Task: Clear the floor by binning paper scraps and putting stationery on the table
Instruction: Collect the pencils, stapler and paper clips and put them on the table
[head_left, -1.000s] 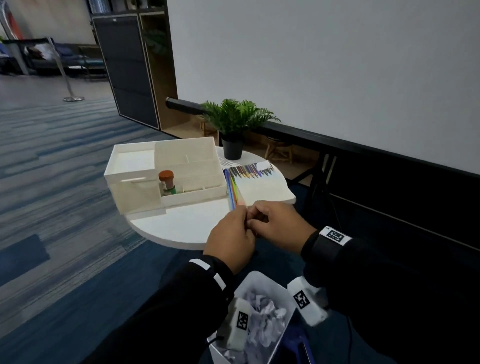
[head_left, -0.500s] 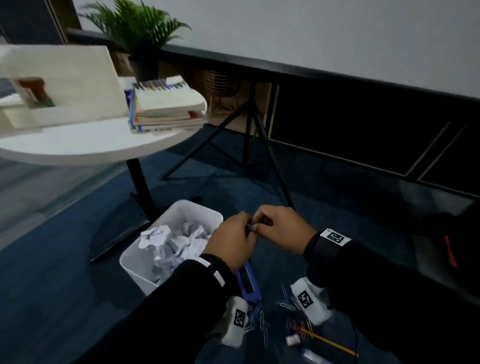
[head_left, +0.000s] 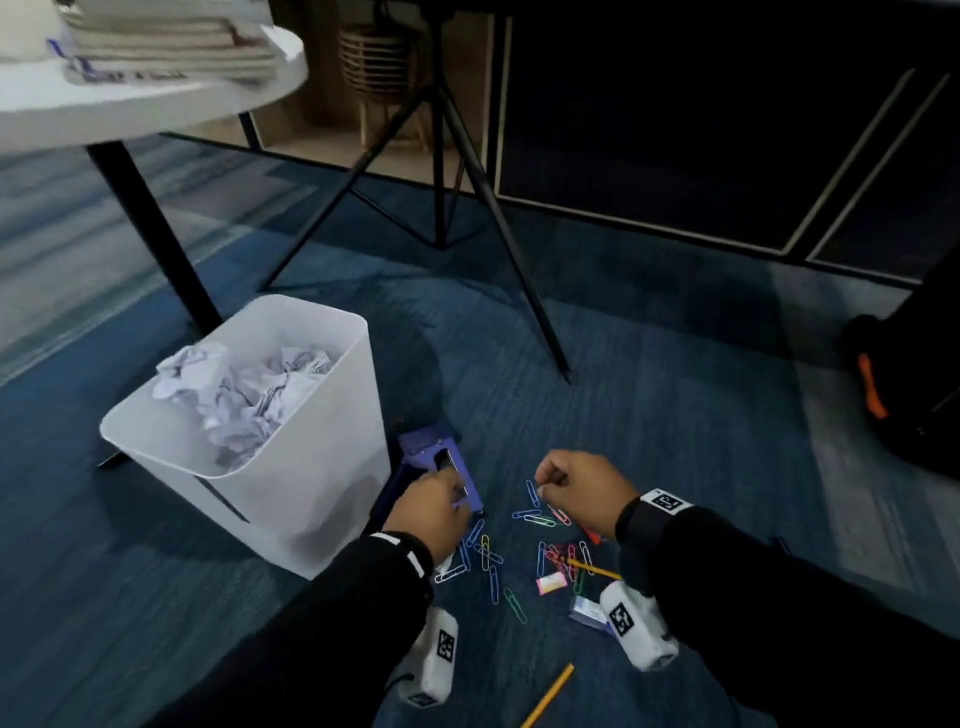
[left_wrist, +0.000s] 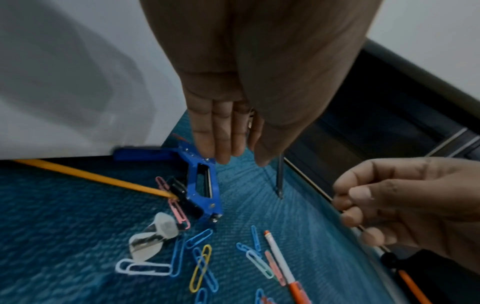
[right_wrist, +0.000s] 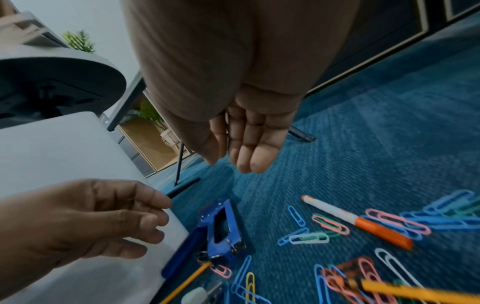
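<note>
Left hand (head_left: 428, 512): your fingers loosely curled, holding nothing, above the stapler (head_left: 448, 470).
Right hand (head_left: 582, 486): fingers curled, empty, over paper clips (head_left: 540, 519).
Bin (head_left: 332, 467): holds crumpled paper.

Blue carpet (head_left: 649, 364); black tripod legs (head_left: 441, 156); dark wall panels (head_left: 675, 104); wicker stand (head_left: 374, 62).

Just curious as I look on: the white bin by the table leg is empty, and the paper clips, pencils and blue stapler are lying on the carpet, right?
Not quite: the bin is not empty. The head view shows crumpled paper piled inside it. The rest holds: the paper clips, pencils and blue stapler lie on the carpet, and the bin stands by the table leg.
</note>
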